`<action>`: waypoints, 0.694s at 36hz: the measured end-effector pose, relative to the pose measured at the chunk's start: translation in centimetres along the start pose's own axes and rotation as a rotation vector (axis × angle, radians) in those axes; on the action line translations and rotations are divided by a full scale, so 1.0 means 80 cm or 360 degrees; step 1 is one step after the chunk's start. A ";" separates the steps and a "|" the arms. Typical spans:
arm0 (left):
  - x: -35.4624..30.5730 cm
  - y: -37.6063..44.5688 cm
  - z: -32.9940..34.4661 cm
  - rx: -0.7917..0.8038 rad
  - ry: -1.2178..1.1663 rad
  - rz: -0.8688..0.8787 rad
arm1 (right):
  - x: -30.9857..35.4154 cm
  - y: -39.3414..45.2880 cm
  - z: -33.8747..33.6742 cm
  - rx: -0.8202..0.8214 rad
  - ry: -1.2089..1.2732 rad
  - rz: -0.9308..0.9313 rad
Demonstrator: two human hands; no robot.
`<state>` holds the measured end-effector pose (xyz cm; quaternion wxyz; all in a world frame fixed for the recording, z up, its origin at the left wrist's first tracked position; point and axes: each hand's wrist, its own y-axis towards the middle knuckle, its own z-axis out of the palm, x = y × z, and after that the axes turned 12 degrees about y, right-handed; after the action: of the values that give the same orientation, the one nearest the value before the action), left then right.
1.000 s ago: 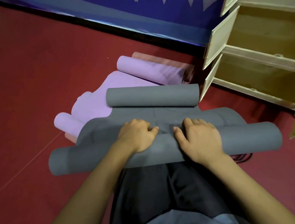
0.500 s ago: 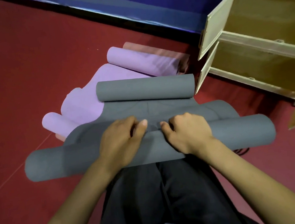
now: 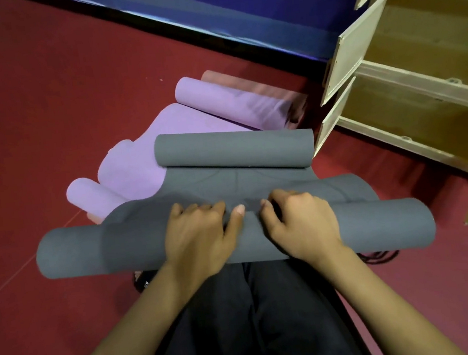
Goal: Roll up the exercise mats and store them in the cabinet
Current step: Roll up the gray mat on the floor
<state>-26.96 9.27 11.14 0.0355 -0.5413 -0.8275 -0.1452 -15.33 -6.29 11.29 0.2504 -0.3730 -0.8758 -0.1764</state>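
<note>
Mats: 3 by colour. 1 grey mat (image 3: 236, 185), rolled at both ends, so 2 grey rolls: near roll (image 3: 82, 252), far roll (image 3: 235, 150). 1 purple mat (image 3: 135, 171), also 2 rolls: (image 3: 90, 195) and (image 3: 229, 104). 1 pink mat (image 3: 239, 83), mostly hidden behind the purple one. Hands: 2, left hand (image 3: 199, 237) and right hand (image 3: 303, 224). Cabinet (image 3: 420, 71): 1, with 3 open doors counted.

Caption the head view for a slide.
Both hands, left hand and right hand, grip the near roll of a grey exercise mat on the red floor, beside an open cabinet.
</note>
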 end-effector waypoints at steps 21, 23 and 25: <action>0.016 0.034 0.011 0.0339 -0.0510 -0.0210 | -0.002 -0.016 -0.001 0.0103 -0.0341 -0.0026; 0.017 0.028 0.012 0.0160 -0.0595 -0.0210 | 0.000 -0.011 -0.004 0.0192 -0.0364 0.0003; 0.017 0.024 0.014 0.0051 -0.0543 -0.0191 | 0.002 -0.006 -0.007 0.0298 -0.0378 0.0039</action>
<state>-25.67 11.53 10.76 -0.1054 -0.5071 -0.8545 -0.0400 -15.66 -6.78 11.76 0.1808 -0.3769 -0.9073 -0.0454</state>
